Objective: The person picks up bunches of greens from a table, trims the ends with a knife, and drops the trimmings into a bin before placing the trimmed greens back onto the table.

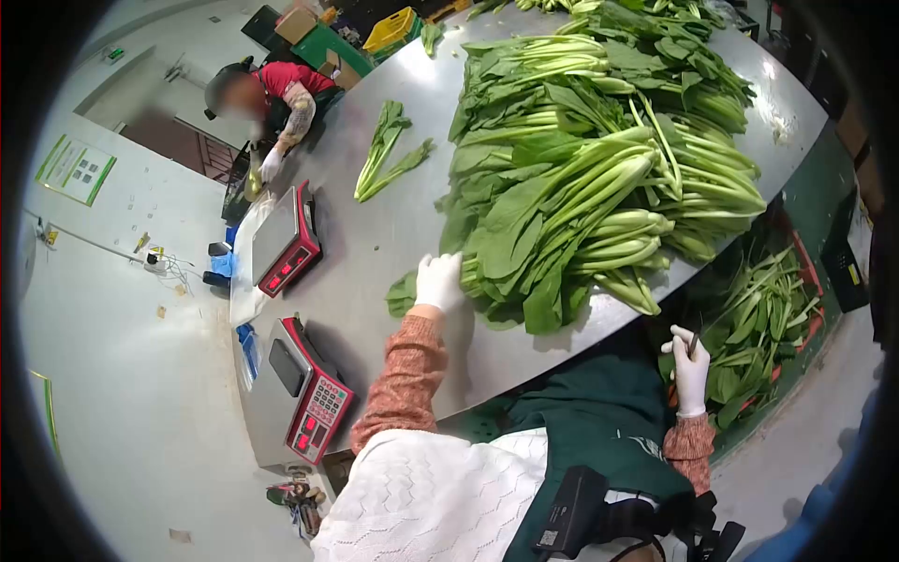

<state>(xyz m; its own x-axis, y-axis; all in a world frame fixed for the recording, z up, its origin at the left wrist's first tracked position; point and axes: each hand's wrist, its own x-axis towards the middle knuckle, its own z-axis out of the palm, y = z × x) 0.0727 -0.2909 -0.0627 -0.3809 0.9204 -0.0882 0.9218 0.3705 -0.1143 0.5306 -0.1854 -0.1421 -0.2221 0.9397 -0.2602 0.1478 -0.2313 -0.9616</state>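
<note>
Leafy green vegetables (571,206) with pale stems lie in a large heap on the metal table (361,244). My left hand (440,281), in a white glove, is closed at the heap's near left edge, around part of a bunch whose leaves stick out to its left. Off the table's near edge, my right hand (690,365), also gloved, is closed on a small dark tool that I cannot make out fully. Below and beside it sits a red-rimmed crate (807,267) of loose leaves and stalks.
Two red scales (286,239) (320,403) stand along the table's left side. A few loose stalks (379,159) lie beyond my left hand. Across the table, a co-worker (281,98) in red bends over the far left edge. A yellow crate (389,33) is behind.
</note>
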